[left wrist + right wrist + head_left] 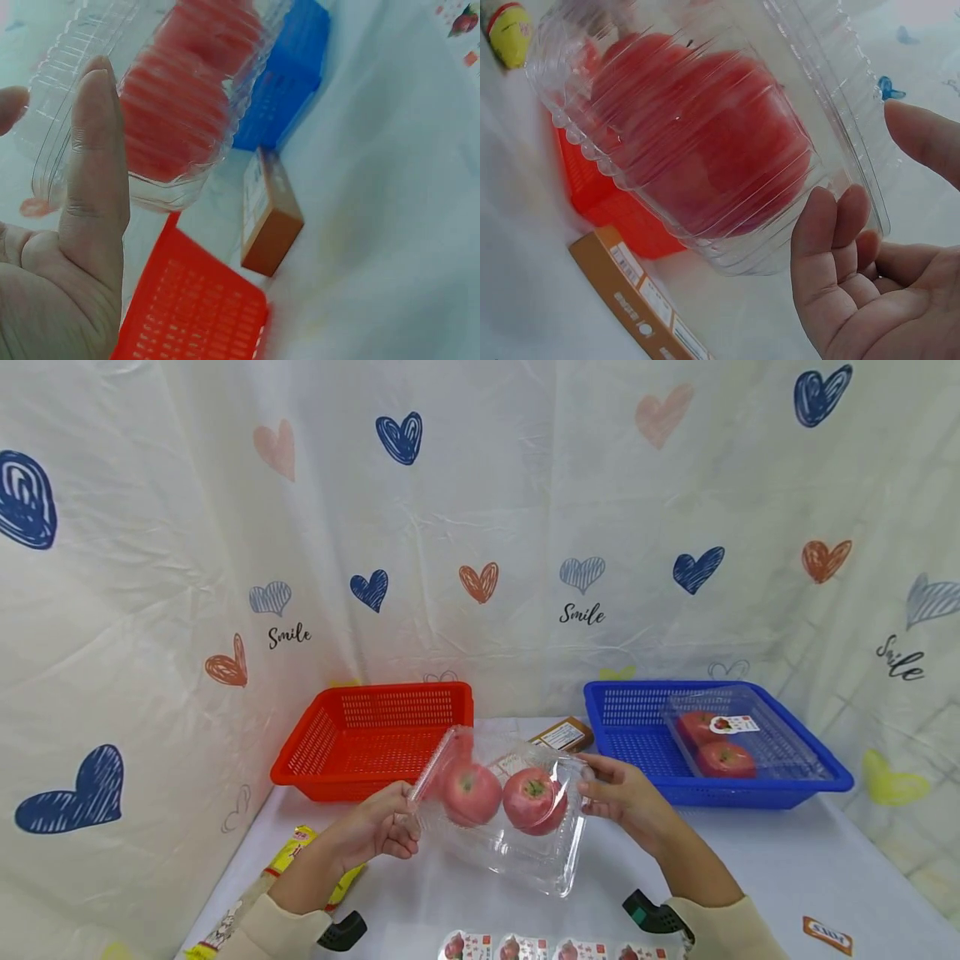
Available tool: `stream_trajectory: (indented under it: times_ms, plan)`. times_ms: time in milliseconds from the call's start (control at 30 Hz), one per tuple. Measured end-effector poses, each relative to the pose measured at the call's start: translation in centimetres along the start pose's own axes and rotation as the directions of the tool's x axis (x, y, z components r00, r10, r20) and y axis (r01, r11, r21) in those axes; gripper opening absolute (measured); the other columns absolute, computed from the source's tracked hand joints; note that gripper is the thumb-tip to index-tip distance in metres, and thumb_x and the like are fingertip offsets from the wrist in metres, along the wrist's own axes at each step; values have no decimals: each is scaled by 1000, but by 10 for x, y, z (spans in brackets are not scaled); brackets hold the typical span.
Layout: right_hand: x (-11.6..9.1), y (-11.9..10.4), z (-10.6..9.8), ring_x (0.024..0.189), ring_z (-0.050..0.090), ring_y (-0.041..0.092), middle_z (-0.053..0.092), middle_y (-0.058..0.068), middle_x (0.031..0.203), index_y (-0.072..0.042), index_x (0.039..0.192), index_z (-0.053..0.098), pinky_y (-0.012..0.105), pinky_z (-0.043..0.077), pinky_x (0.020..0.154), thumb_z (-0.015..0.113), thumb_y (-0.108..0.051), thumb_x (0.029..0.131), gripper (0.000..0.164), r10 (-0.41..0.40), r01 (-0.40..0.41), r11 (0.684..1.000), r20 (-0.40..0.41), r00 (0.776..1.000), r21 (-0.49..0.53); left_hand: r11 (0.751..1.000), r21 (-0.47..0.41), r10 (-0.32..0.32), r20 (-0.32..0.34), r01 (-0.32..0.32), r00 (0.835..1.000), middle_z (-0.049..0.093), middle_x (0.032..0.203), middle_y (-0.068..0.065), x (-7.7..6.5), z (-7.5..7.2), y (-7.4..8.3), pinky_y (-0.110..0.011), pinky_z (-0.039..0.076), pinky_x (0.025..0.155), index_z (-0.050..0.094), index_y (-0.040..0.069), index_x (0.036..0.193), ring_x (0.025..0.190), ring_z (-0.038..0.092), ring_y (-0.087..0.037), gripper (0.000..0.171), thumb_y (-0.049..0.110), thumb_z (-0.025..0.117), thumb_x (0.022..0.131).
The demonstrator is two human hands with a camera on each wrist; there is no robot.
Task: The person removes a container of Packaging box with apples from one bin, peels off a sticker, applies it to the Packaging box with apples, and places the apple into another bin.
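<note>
Above the white table, a clear plastic clamshell box [517, 860] with two red apples [535, 802] inside is held up tilted. My left hand [378, 827] pinches its left edge, one finger lying along the ribbed side in the left wrist view. At the opposite edge, my right hand [626, 797] grips the rim between thumb and fingers. Through the ribbed wall the apples [705, 142] fill much of the right wrist view. Whether the lid is latched cannot be told. A row of apple-printed stickers [522, 947] lies at the table's front edge.
Behind, a red basket [300, 768] stands left and a blue basket [720, 793] right, which holds another apple box [787, 760] bearing a sticker. Between them lies a brown carton [573, 735]. Yellow-ended packets [247, 902] lie at left, an orange-and-white wrapper [828, 935] at front right.
</note>
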State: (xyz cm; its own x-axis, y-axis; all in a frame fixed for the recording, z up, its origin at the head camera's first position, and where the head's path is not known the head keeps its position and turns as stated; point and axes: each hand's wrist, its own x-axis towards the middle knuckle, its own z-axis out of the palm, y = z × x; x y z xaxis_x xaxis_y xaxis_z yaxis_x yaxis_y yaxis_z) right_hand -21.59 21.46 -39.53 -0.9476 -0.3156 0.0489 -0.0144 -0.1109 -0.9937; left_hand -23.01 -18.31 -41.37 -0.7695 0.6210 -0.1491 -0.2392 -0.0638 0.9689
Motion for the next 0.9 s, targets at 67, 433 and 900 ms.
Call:
stream_trajectory:
  times_ms: [67, 433, 900]
  plan:
    - [-2, 1, -2, 96, 63, 21, 56, 12, 121, 10, 146, 27, 33, 56, 81, 62, -8, 95, 64, 0, 0, 1000, -3, 1000, 1, 1000, -10, 1, 29, -1, 1000, 65, 79, -7, -2, 5, -3, -34, 57, 72, 37, 11, 107, 70, 69, -18, 19, 22, 51, 98]
    - [-12, 6, -12, 94, 62, 17, 59, 9, 110, 16, 144, 22, 33, 55, 82, 58, -5, 97, 63, -11, 9, 999, 29, 1000, 47, 998, -15, -62, 89, 63, 994, 68, 85, -11, -9, 29, -23, -36, 58, 70, 34, 2, 137, 72, 70, -19, 51, 17, 53, 92]
    - [-27, 21, -22, 81, 62, 10, 64, 2, 102, 18, 140, 28, 25, 55, 76, 51, -13, 102, 55, 15, -17, 994, 27, 1000, 109, 979, -166, -74, 250, 117, 966, 71, 91, -9, -14, 52, -42, -28, 57, 70, 38, 2, 136, 71, 69, -11, 44, 20, 52, 98]
